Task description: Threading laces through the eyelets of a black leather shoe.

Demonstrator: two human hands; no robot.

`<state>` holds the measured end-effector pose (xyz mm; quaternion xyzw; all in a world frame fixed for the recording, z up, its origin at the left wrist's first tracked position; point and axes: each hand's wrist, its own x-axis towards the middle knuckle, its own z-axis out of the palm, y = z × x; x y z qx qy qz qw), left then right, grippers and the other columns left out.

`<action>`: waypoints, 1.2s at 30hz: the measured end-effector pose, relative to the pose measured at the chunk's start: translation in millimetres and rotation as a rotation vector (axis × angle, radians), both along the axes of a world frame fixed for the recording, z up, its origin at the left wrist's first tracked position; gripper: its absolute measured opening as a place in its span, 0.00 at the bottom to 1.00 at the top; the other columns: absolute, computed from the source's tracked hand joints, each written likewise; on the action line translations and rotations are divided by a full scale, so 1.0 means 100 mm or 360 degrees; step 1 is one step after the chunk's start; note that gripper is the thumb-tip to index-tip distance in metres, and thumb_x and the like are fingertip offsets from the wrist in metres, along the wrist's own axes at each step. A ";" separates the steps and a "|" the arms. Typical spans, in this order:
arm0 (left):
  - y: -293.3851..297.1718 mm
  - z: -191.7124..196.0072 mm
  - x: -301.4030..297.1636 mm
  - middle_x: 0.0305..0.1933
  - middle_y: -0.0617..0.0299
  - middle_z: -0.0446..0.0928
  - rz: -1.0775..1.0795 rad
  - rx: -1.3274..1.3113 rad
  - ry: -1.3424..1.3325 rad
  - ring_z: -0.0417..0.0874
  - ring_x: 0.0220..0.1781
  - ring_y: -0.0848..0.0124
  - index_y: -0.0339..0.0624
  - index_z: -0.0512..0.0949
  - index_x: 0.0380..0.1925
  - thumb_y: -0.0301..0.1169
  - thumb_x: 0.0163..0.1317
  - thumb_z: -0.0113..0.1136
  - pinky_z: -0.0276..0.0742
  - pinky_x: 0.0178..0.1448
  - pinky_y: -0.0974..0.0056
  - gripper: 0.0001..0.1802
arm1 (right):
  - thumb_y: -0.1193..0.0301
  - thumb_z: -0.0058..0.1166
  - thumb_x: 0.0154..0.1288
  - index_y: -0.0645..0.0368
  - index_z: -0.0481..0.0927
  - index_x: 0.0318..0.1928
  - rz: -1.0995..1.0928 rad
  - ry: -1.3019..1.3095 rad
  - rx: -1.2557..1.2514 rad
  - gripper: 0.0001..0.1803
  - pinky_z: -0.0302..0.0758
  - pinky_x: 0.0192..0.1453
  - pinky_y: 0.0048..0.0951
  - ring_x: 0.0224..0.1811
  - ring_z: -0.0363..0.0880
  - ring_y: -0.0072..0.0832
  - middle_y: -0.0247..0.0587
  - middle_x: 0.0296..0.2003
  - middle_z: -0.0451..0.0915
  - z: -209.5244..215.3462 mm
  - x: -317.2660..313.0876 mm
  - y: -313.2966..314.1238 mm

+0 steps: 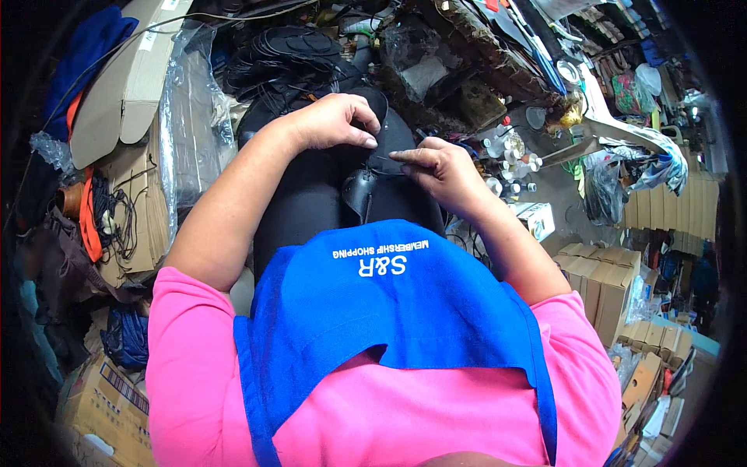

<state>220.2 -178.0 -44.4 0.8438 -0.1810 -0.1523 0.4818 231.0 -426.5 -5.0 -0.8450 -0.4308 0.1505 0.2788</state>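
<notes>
A black piece of material (389, 156), perhaps leather or shoe upper, lies over my lap between my two hands. A shiny black curved flap (359, 193) hangs below it between my thighs. Above its left side, my left hand (342, 122) is curled, thumb and fingers drawn together; anything thin between them is too small to make out. From the right, my right hand (445, 173) pinches the edge of the black piece, its fingertips a short way from my left thumb. Dark trousers beneath make the outline of the piece hard to trace.
Black cords and dark material (284, 58) pile up beyond my knees. Several small bottles (510, 152) stand right of my right hand. Folded cardboard (128, 86) and plastic-wrapped sheets (198, 132) stand at left. Cardboard boxes (599, 284) are stacked at right.
</notes>
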 end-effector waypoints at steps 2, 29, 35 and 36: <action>0.02 0.01 -0.01 0.36 0.62 0.75 -0.0032 -0.0005 0.0018 0.77 0.43 0.69 0.39 0.82 0.35 0.30 0.51 0.68 0.71 0.50 0.66 0.11 | 0.75 0.58 0.52 0.52 0.84 0.44 0.0022 -0.0036 -0.0025 0.16 0.77 0.41 0.35 0.36 0.80 0.39 0.44 0.32 0.79 0.00 -0.01 0.04; -0.14 0.04 0.12 0.35 0.61 0.72 -0.0248 0.0095 0.0022 0.75 0.41 0.68 0.43 0.84 0.40 0.29 0.51 0.66 0.71 0.49 0.65 0.14 | 0.68 0.54 0.57 0.52 0.80 0.42 -0.0013 -0.0365 -0.0274 0.11 0.75 0.42 0.41 0.33 0.81 0.42 0.45 0.27 0.81 -0.12 -0.22 0.11; -0.07 0.05 0.06 0.39 0.60 0.72 -0.0297 0.0163 -0.0131 0.74 0.47 0.65 0.45 0.83 0.43 0.29 0.46 0.70 0.71 0.53 0.64 0.20 | 0.76 0.60 0.53 0.49 0.85 0.40 -0.0107 -0.0006 -0.0120 0.12 0.75 0.46 0.35 0.38 0.78 0.40 0.44 0.32 0.75 -0.07 0.00 0.06; -0.07 0.06 0.06 0.40 0.60 0.72 -0.0300 0.0193 -0.0134 0.74 0.48 0.65 0.45 0.83 0.43 0.29 0.44 0.71 0.70 0.54 0.64 0.21 | 0.75 0.60 0.55 0.49 0.85 0.41 -0.0080 0.0155 -0.0063 0.12 0.75 0.46 0.33 0.39 0.77 0.37 0.43 0.33 0.75 -0.13 0.05 0.03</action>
